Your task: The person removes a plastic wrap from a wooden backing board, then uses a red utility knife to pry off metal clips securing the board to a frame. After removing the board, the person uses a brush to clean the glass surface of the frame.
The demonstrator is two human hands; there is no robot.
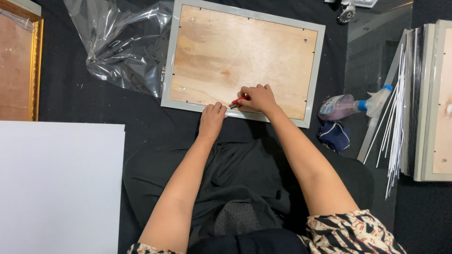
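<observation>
A grey picture frame (170, 70) lies face down on a black cloth, its plywood backing (235, 51) facing up. My right hand (258, 99) grips a small red-handled tool (237, 102) whose metal tip touches the near edge of the backing. My left hand (213, 117) presses on the frame's near rail just left of the tool tip, fingers curled.
Crumpled clear plastic wrap (120, 44) lies left of the frame. A white board (56, 183) fills the lower left, a gold frame (19, 66) the far left. At right are a spray bottle (346, 106), a dark blue cloth (334, 135), glass sheets and stacked frames (435, 99).
</observation>
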